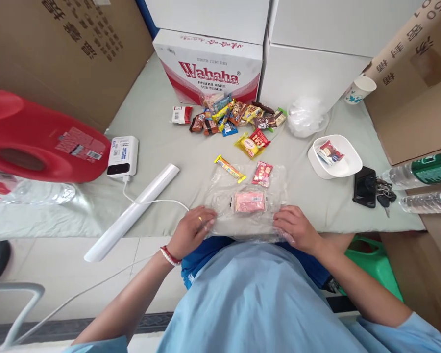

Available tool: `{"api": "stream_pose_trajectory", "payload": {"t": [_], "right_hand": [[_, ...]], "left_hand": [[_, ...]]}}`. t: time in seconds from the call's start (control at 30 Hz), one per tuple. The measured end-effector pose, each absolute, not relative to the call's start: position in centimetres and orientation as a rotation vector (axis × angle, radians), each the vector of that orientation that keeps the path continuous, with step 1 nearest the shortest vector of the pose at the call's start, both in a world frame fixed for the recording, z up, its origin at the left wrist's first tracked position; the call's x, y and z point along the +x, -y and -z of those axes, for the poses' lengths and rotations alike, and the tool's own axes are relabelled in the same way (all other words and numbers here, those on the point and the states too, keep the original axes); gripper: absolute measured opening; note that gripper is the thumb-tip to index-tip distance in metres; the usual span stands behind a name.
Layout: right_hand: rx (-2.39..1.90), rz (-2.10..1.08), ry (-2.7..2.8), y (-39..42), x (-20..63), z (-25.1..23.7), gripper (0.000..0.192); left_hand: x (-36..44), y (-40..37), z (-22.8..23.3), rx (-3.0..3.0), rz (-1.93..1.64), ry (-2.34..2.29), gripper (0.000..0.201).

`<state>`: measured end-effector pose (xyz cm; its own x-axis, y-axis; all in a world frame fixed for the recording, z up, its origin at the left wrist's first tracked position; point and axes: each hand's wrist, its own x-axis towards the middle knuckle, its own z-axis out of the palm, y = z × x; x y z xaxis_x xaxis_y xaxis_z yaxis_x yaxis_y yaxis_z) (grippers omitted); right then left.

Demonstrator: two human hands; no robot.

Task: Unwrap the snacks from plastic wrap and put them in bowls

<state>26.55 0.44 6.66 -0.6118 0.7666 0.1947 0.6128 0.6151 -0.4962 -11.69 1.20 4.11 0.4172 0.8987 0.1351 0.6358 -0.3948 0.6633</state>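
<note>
Clear plastic bag [248, 206] holds pink packet [249, 201]; both hands grip it.

Looking forward and down from the head, close over the near table edge [95, 215]. Facing the far stacked boxes, with the Wahaha carton [209, 66] centred at the top. Taking in the left hand [191, 231] and right hand [297, 228] low in the middle, the blue shirt [257, 304] nearest. Showing only one view, sharing nothing.
</note>
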Motion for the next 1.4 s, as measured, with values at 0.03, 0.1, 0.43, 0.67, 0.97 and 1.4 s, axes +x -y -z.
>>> {"api": "stream_pose_trajectory", "payload": {"t": [0.03, 0.1, 0.43, 0.67, 0.97, 1.4], "right_hand": [[-1.157, -0.591, 2.361, -1.3, 26.2, -7.0, 0.022], [-1.299, -0.704, 2.193, -3.1, 25.9, -7.6, 0.025], [-2.062, -0.588, 2.157, -8.3, 27.4, -6.8, 0.028], [-1.547, -0.399, 2.398, -14.8, 23.3, -9.0, 0.033], [-1.551, -0.7, 2.768, -19.7, 16.2, -9.4, 0.019], [-1.089, -0.362, 2.902, -7.1, 17.7, -8.3, 0.03]], "left_hand": [[-11.6, -2.0, -4.6, 2.063, -0.662, -1.332, 0.029], [-11.5, -3.8, -5.3, 1.905, -0.644, -1.445, 0.034], [-9.3, -9.5, -3.3, 1.95, -0.731, -1.926, 0.03], [-6.2, -5.4, -7.2, 2.186, -1.219, -2.106, 0.019], [0.8, -4.9, -5.0, 2.472, -0.39, -1.558, 0.029], [-0.5, -3.6, -2.4, 2.108, -0.84, -1.551, 0.027]]}}
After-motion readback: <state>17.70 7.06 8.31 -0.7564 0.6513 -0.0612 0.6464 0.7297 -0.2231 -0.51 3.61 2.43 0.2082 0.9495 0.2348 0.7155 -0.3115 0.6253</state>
